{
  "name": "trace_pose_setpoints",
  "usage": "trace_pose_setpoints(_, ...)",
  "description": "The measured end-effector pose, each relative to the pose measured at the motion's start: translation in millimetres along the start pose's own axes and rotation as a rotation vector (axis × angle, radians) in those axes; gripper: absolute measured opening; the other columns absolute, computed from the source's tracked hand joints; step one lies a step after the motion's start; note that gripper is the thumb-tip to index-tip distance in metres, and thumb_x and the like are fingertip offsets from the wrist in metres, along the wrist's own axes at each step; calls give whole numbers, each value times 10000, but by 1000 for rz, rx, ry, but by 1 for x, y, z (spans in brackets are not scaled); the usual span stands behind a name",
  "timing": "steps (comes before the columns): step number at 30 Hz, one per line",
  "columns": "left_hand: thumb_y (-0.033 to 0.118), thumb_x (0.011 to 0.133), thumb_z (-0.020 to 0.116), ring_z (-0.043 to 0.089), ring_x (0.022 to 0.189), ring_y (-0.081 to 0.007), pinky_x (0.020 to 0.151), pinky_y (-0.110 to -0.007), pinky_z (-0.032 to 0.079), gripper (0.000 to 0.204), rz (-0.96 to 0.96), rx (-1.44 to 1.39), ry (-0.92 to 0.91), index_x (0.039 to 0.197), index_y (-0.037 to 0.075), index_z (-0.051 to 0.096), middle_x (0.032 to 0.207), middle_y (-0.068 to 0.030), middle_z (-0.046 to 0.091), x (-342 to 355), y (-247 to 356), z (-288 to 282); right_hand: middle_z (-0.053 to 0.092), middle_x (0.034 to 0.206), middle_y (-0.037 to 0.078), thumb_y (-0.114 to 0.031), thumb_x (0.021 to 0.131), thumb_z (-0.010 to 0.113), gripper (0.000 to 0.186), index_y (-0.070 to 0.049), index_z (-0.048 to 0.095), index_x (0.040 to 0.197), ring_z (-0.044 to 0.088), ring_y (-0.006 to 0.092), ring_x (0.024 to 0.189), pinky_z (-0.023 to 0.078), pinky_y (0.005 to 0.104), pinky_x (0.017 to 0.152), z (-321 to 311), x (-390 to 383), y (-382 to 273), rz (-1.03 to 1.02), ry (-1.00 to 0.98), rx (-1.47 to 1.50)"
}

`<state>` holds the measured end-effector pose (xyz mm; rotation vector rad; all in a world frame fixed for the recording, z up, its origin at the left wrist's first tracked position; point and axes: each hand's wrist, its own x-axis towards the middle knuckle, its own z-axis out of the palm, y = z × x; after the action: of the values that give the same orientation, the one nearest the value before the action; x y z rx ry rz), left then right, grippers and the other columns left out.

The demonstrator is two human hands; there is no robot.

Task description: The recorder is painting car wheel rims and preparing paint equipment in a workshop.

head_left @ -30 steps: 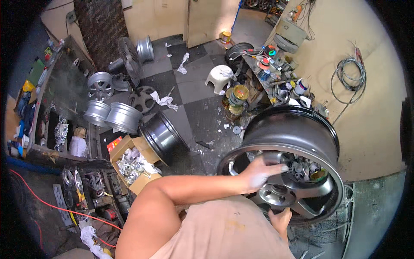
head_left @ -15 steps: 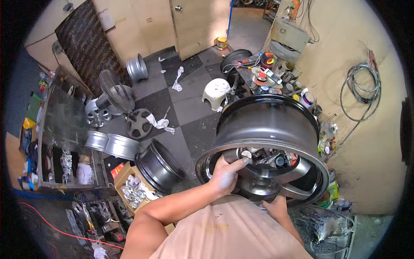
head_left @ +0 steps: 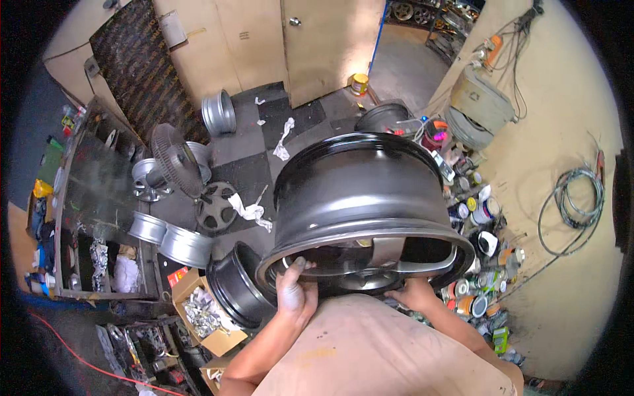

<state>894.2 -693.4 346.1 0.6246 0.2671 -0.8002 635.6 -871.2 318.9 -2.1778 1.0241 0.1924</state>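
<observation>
While a dark wheel (head_left: pixel 360 188) is tilted just in front of the person's shirt (head_left: pixel 363 353), the left grip (head_left: pixel 296 295) clasps its near rim and the right grip (head_left: pixel 417 295), fingertips partly hidden, holds it farther right. To its left stand an open box (head_left: pixel 226 341) and a black wheel (head_left: pixel 244 284); beyond are a rag (head_left: pixel 249 210), a fan (head_left: pixel 175 160) and a door (head_left: pixel 330 46).

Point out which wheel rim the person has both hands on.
The large dark wheel rim at center: left hand and right hand are on its near side. The black rim by the cardboard box and the silver rims are untouched.
</observation>
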Motion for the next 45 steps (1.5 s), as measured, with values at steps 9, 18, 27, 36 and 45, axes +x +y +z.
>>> trace_pose_setpoints(9, 9, 847, 666, 617, 865, -155, 904, -340, 473, 188, 29, -79, 14, 1013, 94, 639, 889, -7, 647, 200, 105, 51, 619, 1269, 257, -383, 853, 782, 577, -9, 630, 1265, 567, 443, 1195, 443, 475, 1045, -72, 188, -161, 15, -98, -25)
trace_pose_setpoints(18, 118, 880, 671, 547, 812, -153, 875, -322, 481, 106, -38, 9, 55, 868, 107, 566, 809, -9, 572, 366, 184, 181, 696, 1045, 232, -466, 903, 704, 488, -20, 706, 1100, 664, 414, 998, 517, 473, 911, -125, 359, -210, -184, 122, -61)
trace_pose_setpoints(27, 142, 879, 667, 588, 840, -179, 925, -356, 493, 90, -37, 130, 63, 888, 96, 591, 860, -32, 632, 559, 183, 271, 620, 1246, 249, -550, 969, 588, 563, -34, 675, 1176, 567, 393, 1215, 406, 479, 1081, -179, 552, -215, -154, 110, 60)
trace_pose_setpoints(36, 135, 880, 685, 602, 726, -148, 782, -322, 556, 104, -23, 151, 63, 910, 108, 590, 763, 1, 613, 753, 163, 424, 638, 1257, 254, -604, 972, 532, 628, -44, 613, 1245, 615, 429, 1151, 473, 534, 991, -303, 773, -183, -181, 88, 38)
trace_pose_setpoints(45, 171, 849, 688, 596, 769, -140, 893, -346, 517, 132, -225, 263, -68, 916, 124, 584, 757, 8, 591, 927, 118, 541, 450, 1499, 259, -510, 933, 633, 642, -98, 549, 1418, 405, 460, 1390, 284, 541, 1179, -376, 910, -142, -58, 283, -118)
